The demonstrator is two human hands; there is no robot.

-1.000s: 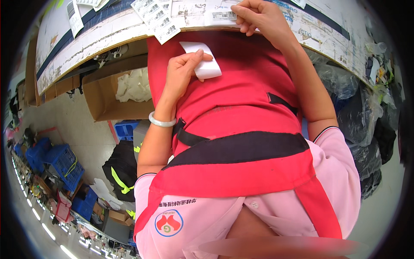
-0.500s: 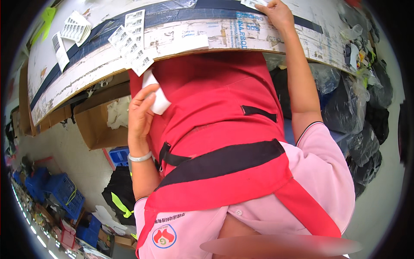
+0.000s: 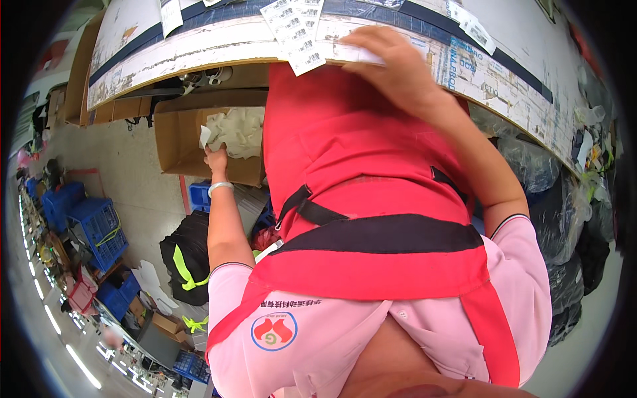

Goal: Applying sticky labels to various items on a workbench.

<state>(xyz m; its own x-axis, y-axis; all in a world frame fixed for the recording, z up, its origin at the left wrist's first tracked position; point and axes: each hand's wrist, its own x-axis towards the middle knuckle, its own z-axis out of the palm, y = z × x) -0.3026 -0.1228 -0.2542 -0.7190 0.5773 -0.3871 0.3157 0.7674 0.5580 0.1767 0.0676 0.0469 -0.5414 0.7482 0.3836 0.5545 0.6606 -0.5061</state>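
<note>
1. While the left hand reaches over the carton, the slip sits at its fingertips, near the left end of the heaped scraps.
2. Left hand: fingers partly curled; whether they pinch the slip or it lies loose cannot be told.
3. Right hand: over the front edge of the surface, fingers spread well apart from the thumb; no grip on anything can be made out.
4. Sheets of printed labels overhang the front edge, left of the right hand. A strip lies farther toward the left end; another label lies on the dark band, toward the right end.
5. Progress, as judged: partway. Scraps already fill much of the carton; the slip is not clearly among them, and the sheets on the surface are yet to be used up.
6. Obscured: motion blurs the right hand, which partly covers a white patch; the frame cuts off the strip and the sheets at the top.
</note>
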